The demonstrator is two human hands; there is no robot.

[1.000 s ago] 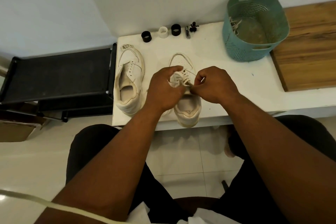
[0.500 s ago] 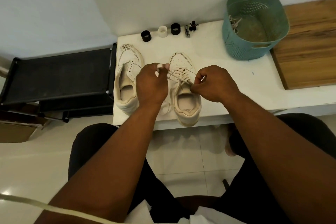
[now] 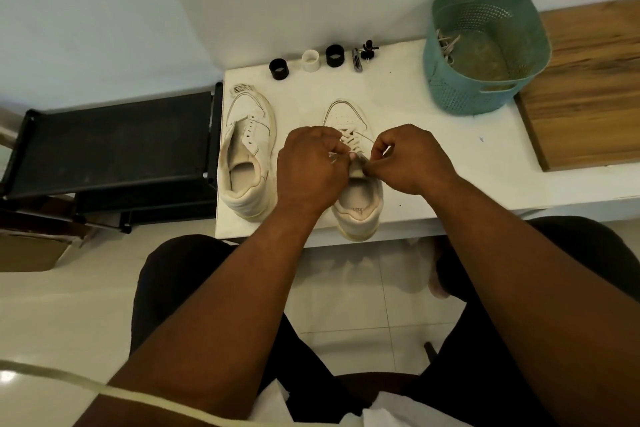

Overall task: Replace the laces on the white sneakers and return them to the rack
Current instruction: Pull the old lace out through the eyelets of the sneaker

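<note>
Two white sneakers stand on the white table (image 3: 398, 94), toes pointing away from me. The left sneaker (image 3: 246, 156) has bare eyelets, and a bundled lace (image 3: 241, 88) lies at its toe. A white lace (image 3: 349, 141) crisscrosses the upper of the right sneaker (image 3: 356, 198). My left hand (image 3: 310, 168) pinches a lace end over the tongue of that shoe. Close beside it, my right hand (image 3: 410, 158) pinches the other lace end at the tongue. Both hands hide the shoe's middle.
A black shoe rack (image 3: 114, 146) stands left of the table. A teal perforated basket (image 3: 485, 48) with old laces inside sits at the back right, beside a wooden board (image 3: 585, 94). Two black rings (image 3: 279, 69), a white ring (image 3: 310, 61) and small tools (image 3: 362, 52) line the back edge.
My left hand, which had pulled its lace end out to the left, has come back to the tongue beside my right hand. The right hand has stayed nearly in place.
</note>
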